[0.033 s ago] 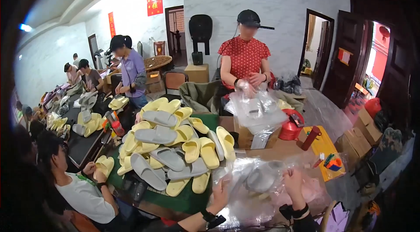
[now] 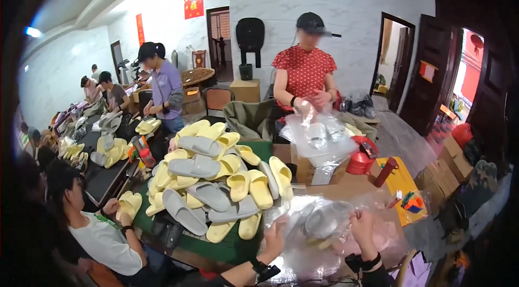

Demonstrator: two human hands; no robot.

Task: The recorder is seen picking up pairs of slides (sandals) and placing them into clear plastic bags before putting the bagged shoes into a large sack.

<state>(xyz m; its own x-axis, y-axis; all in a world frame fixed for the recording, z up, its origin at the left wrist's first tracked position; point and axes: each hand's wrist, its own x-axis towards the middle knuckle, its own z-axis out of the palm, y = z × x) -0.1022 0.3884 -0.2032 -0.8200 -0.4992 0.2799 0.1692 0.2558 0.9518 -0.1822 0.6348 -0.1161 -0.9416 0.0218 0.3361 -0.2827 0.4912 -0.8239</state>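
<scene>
A clear plastic bag with grey slippers (image 2: 326,220) inside is stretched between my two hands on the near right of the table. My left hand (image 2: 273,239) is closed at the bag's left side, its fingertips partly hidden by glare. At the right side my right hand (image 2: 361,227) pinches the film between thumb and fingers. More clear bags (image 2: 373,241) lie flat under and around my hands, pinkish on the right. To the left of my left hand rises a heap of yellow slippers (image 2: 257,186) and grey slippers (image 2: 183,212).
Across the table, a person in red handles clear bags (image 2: 319,134) over a cardboard box (image 2: 319,170). A red container (image 2: 361,160), a dark red cylinder (image 2: 386,172) and a yellow tray (image 2: 403,189) stand right. A person at left holds yellow slippers (image 2: 130,206).
The scene has shifted slightly right in view. The person across the table has lifted their head a little and moved their hands. My hands keep nearly the same pose on the bag.
</scene>
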